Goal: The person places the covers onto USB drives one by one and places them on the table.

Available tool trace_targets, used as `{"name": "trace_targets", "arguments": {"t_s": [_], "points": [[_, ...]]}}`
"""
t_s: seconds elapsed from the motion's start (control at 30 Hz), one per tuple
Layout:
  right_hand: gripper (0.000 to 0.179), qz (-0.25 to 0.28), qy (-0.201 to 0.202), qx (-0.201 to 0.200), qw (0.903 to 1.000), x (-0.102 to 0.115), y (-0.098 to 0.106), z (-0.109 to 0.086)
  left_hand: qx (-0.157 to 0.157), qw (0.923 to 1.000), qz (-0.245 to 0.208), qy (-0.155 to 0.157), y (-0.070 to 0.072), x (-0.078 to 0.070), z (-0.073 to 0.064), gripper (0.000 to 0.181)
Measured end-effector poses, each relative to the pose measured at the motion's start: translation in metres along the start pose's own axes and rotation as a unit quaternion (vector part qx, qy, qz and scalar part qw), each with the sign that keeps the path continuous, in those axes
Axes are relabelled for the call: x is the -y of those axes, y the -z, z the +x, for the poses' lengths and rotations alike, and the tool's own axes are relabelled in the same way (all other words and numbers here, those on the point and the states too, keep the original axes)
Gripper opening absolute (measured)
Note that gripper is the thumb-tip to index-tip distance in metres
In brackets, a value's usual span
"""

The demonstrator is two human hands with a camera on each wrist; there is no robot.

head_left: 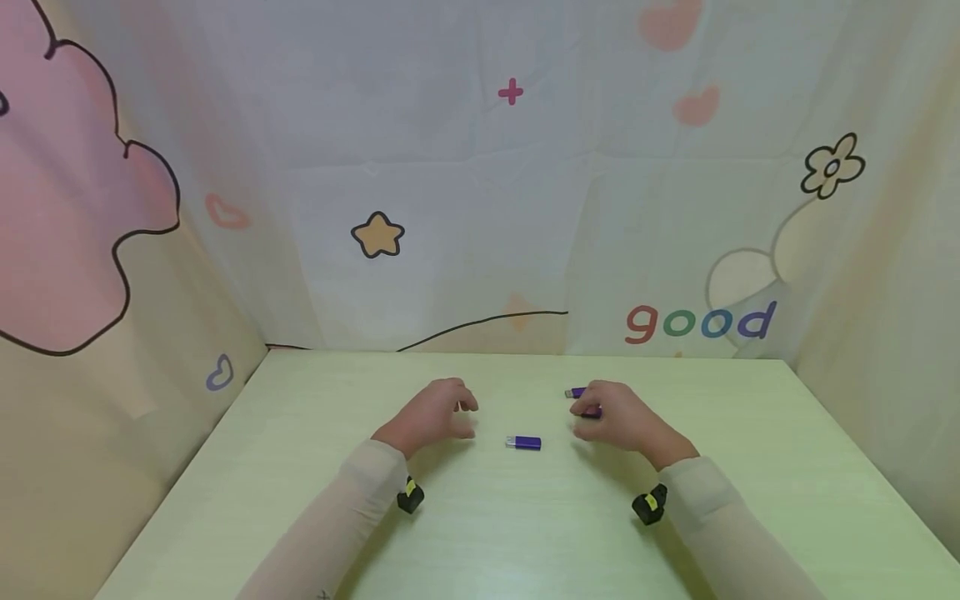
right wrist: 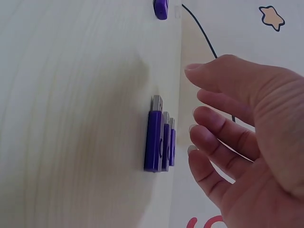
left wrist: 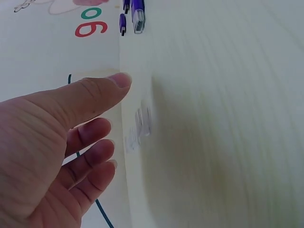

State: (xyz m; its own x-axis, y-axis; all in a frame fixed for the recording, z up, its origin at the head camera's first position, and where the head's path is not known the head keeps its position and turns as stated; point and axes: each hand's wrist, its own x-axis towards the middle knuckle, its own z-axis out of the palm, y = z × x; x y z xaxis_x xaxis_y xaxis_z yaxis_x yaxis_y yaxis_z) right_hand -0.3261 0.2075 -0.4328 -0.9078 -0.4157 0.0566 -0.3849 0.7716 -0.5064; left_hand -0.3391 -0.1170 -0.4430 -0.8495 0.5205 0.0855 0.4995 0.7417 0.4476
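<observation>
Four purple USB sticks [head_left: 523, 442] lie on one table [head_left: 300, 467].

Pale green wooden table [head_left: 750, 500]; cartoon-print cloth backdrop [head_left: 450, 167] on three sides; soft even light

Long, close-fitting sleeves of pale cream cloth were worn on both arms, ending at the wrists. A small black camera unit with a yellow mark was strapped under each wrist, lower centre of the head view. The left hand [head_left: 433, 412] and right hand [head_left: 621, 418] were left bare.
</observation>
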Motion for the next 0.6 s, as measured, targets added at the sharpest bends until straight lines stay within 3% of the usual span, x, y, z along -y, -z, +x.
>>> {"name": "trace_targets", "arguments": {"t_s": [0.3,0.6], "points": [[0.028,-0.016,-0.03,0.014,0.9993,-0.007,0.003,-0.003,0.009,0.9997,0.014,0.02,-0.003,0.014,0.001,0.031],[0.026,-0.019,-0.05,0.029,0.9982,-0.014,0.003,-0.005,0.021,0.9983,0.016,0.052,-0.004,0.016,0.001,0.028]]}}
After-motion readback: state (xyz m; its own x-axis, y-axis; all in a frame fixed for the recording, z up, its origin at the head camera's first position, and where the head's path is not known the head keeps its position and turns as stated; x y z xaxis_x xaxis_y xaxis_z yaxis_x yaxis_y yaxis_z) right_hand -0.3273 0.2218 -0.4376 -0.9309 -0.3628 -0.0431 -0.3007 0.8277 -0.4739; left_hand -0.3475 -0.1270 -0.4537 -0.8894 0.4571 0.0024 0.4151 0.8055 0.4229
